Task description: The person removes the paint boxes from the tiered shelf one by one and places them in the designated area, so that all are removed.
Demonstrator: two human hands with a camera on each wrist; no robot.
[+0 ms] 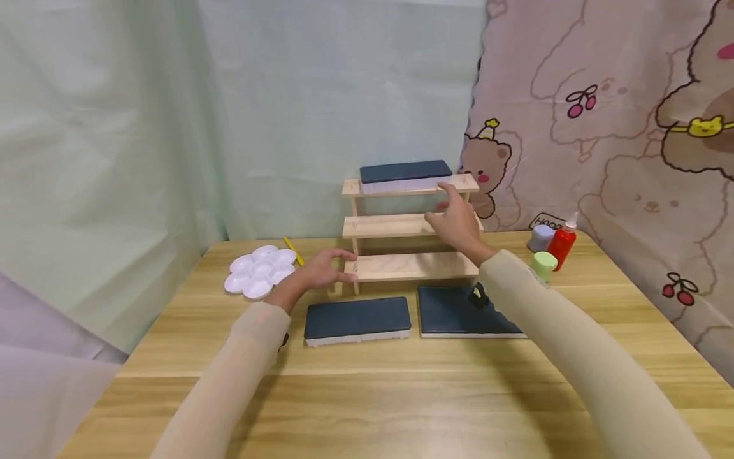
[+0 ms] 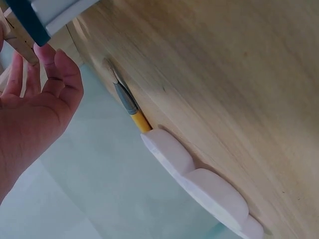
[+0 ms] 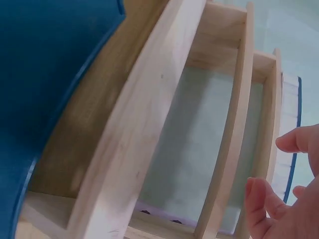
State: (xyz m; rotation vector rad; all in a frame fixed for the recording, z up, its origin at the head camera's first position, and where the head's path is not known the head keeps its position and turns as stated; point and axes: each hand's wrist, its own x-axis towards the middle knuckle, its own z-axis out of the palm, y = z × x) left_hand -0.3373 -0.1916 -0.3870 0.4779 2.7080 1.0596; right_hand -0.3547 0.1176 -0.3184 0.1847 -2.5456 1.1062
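A three-tier wooden shelf [image 1: 411, 266] stands on the table, a dark-topped white box [image 1: 406, 172] on its top tier. At the left end of the lowest tier, my left hand [image 1: 321, 271] holds the wood between thumb and fingers; the left wrist view shows this hand [image 2: 42, 102] around the wood's end. My right hand [image 1: 457, 223] is raised before the right part of the upper tiers, thumb and forefinger spread, nothing between them. In the right wrist view its fingers [image 3: 294, 139] are near the top tier; whether they touch it I cannot tell.
Two more dark-topped boxes lie in front of the shelf, one at left [image 1: 358, 319] and one at right [image 1: 453, 311]. A white flower-shaped palette [image 1: 260, 271] and a yellow-handled brush [image 2: 127, 99] are at left; a red bottle [image 1: 562, 245] and two small jars stand at right.
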